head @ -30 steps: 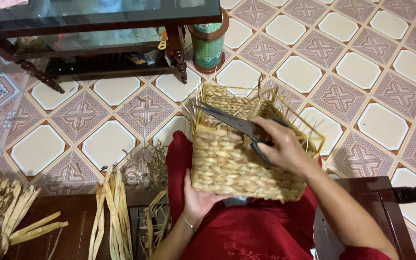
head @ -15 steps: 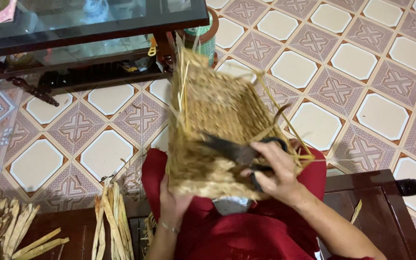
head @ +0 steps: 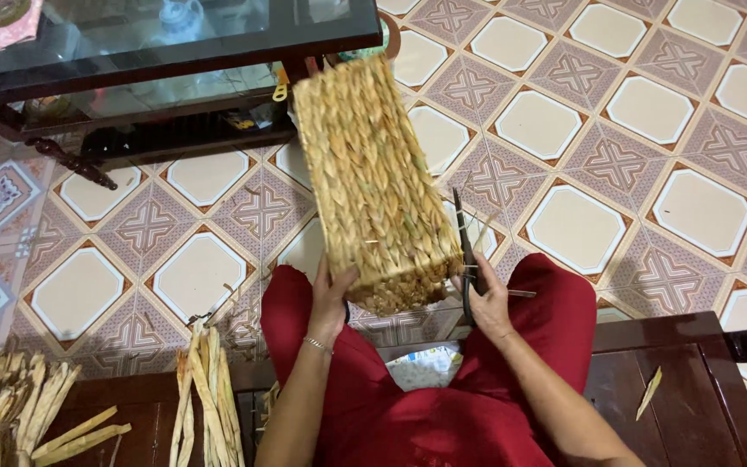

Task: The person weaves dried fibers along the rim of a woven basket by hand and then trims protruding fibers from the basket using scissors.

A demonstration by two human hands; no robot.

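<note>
— So, from the head camera, what are the hands busy with?

— Both are on a woven straw basket (head: 373,182), held up on end over the person's lap, its braided bottom turned toward the camera. The left hand (head: 332,298) is clasped around the near lower corner, fingers pressed to the weave.

— And the right hand?

— The right hand (head: 488,298) is clenched on a pair of dark scissors (head: 463,251) and rests against the basket's lower right edge. The blades point up and away, running just beside the basket's side. I cannot tell whether they are parted.

— What lies around them?

— Below, the person's red trousers (head: 408,406). On the left, bundles of dried straw strips (head: 205,389) rest on a dark wooden bench (head: 676,380). The tiled floor (head: 581,164) has a diamond pattern, and a glass-topped table (head: 175,39) stands beyond the basket, at the top left.
</note>
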